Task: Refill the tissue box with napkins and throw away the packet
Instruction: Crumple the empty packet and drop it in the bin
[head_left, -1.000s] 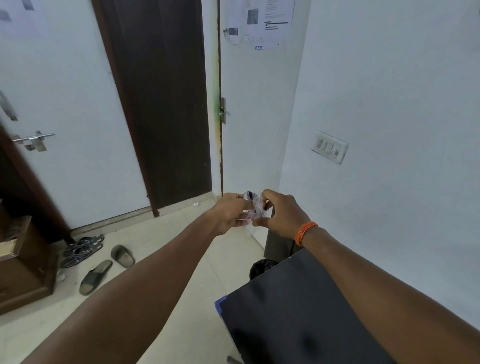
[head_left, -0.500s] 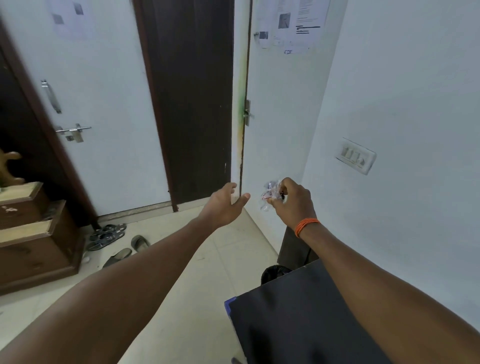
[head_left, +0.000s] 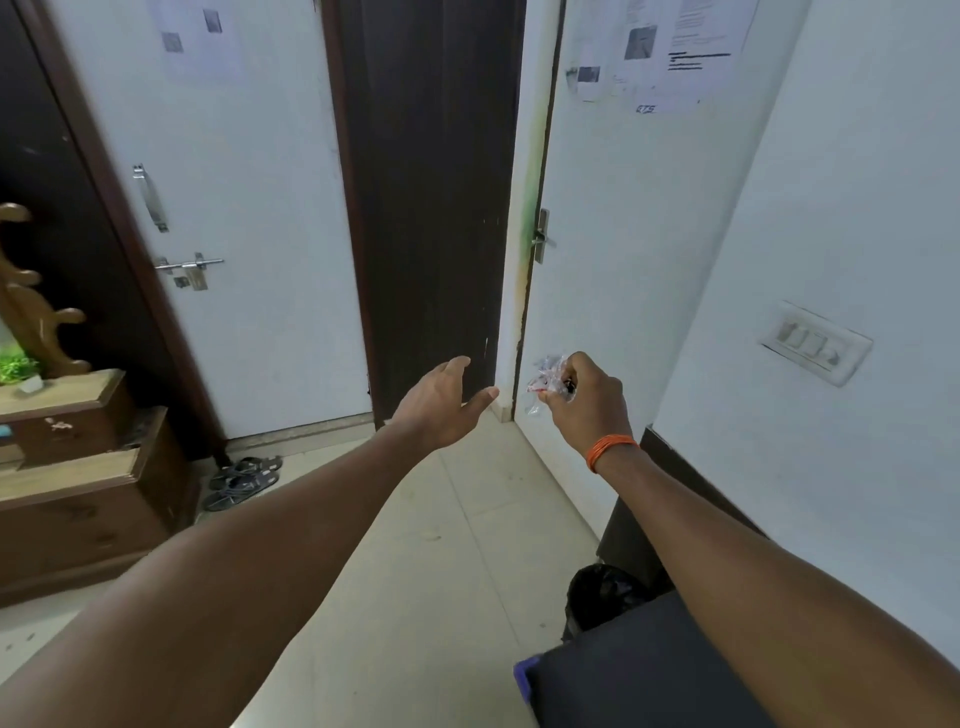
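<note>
A crumpled clear plastic packet (head_left: 546, 382) is pinched in the fingertips of the person's right hand (head_left: 587, 402), held out at arm's length before a white door (head_left: 623, 270). Just left of it, apart from the packet, the left hand (head_left: 441, 402) is spread, palm empty. An orange band (head_left: 609, 451) circles the right wrist. Below the right forearm sits a black-lined bin (head_left: 597, 597); sandals (head_left: 244, 480) lie on the floor well left of the left hand.

Two bare forearms, no sleeves. Left hand (head_left: 441, 402) bare, without rings or bands. Orange thread band (head_left: 609, 451) of several thin strands wound around the wrist just behind the right hand (head_left: 584, 402).
</note>
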